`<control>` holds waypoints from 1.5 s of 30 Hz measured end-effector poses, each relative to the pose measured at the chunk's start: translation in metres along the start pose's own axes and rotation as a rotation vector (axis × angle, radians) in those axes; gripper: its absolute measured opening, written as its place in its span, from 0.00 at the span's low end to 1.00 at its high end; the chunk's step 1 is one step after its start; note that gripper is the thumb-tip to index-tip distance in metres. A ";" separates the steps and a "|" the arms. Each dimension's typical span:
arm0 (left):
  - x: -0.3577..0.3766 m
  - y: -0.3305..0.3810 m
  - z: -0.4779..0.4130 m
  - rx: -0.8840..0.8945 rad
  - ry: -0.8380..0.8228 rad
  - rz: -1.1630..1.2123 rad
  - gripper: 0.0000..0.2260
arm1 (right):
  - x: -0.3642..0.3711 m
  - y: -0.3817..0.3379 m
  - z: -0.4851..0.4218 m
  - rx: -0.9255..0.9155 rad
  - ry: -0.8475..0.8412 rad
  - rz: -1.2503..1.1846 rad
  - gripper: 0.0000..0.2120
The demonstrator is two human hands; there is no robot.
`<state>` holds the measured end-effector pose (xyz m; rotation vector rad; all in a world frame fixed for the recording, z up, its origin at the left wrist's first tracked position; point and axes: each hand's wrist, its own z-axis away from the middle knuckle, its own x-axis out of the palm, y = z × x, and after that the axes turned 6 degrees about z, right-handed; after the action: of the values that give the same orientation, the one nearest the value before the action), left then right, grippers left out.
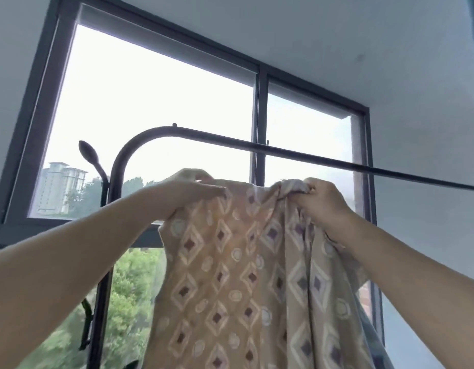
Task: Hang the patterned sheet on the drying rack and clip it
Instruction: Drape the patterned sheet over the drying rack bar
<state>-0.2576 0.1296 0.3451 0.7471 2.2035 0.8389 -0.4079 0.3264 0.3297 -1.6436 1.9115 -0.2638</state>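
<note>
Beige diamond-patterned sheet (230, 275) hangs from two raised hands just below the drying rack's dark top bar (283, 151); left hand (193, 190) and right hand (323, 201) each grip its bunched upper edge.

Both bare arms reach up and forward, the forearms converging. The left hand (193, 191) curls its fingers over the top edge of the patterned sheet (230, 262), thumb flat along the front. The right hand (325, 205), level with the left and apart from it, shows its back, fingers bunched on a gathered fold.
</note>
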 end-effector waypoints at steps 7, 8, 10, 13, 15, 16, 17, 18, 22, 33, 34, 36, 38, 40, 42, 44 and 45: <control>0.069 0.014 0.021 -0.142 -0.330 0.115 0.12 | 0.012 -0.049 0.006 -0.115 -0.112 -0.257 0.07; 0.073 0.016 0.020 -0.161 -0.263 0.156 0.09 | 0.012 -0.052 0.006 -0.114 -0.098 -0.268 0.05; 0.076 0.019 0.019 -0.182 -0.179 0.217 0.08 | 0.011 -0.056 0.006 -0.113 -0.055 -0.282 0.06; 0.071 0.021 0.020 -0.192 -0.143 0.298 0.09 | 0.007 -0.057 0.005 -0.090 -0.012 -0.300 0.07; 0.065 0.019 0.021 -0.214 -0.137 0.360 0.09 | 0.002 -0.057 0.006 -0.042 0.000 -0.387 0.10; 0.063 0.017 0.022 -0.224 -0.135 0.371 0.10 | 0.001 -0.058 0.005 -0.006 0.027 -0.464 0.08; 0.062 0.016 0.023 -0.219 -0.138 0.367 0.11 | 0.002 -0.059 0.004 0.037 0.075 -0.545 0.06; 0.062 0.016 0.025 -0.199 -0.156 0.341 0.12 | 0.005 -0.061 0.004 0.089 0.131 -0.610 0.03; 0.072 0.019 0.032 -0.080 -0.253 0.149 0.26 | 0.024 -0.074 0.008 0.203 0.217 -0.668 0.04; 0.047 0.001 0.025 -0.138 0.092 0.338 0.07 | 0.023 -0.033 0.022 -0.024 -0.634 -0.082 0.26; 0.043 0.001 0.023 -0.142 0.109 0.348 0.07 | 0.023 -0.024 0.025 -0.005 -0.689 0.025 0.22; 0.038 0.002 0.022 -0.156 0.101 0.330 0.07 | 0.021 -0.013 0.030 0.038 -0.686 0.085 0.07; 0.032 0.003 0.024 -0.190 0.044 0.247 0.10 | 0.014 -0.011 0.023 0.100 -0.564 -0.023 0.11; 0.023 0.004 0.028 -0.221 0.008 0.153 0.14 | 0.001 -0.019 0.008 0.176 -0.310 -0.193 0.12; 0.010 0.005 0.029 -0.197 0.045 0.145 0.14 | -0.015 -0.030 -0.009 0.249 -0.018 -0.408 0.13; -0.003 0.010 0.028 -0.174 0.129 0.241 0.09 | -0.022 -0.031 -0.021 0.207 0.156 -0.389 0.13; -0.007 0.012 0.029 -0.177 0.147 0.274 0.08 | -0.022 -0.032 -0.020 0.181 0.129 -0.277 0.13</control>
<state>-0.2286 0.1423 0.3396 0.9385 2.1457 1.2431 -0.3914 0.3356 0.3687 -1.8005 1.6892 -0.6496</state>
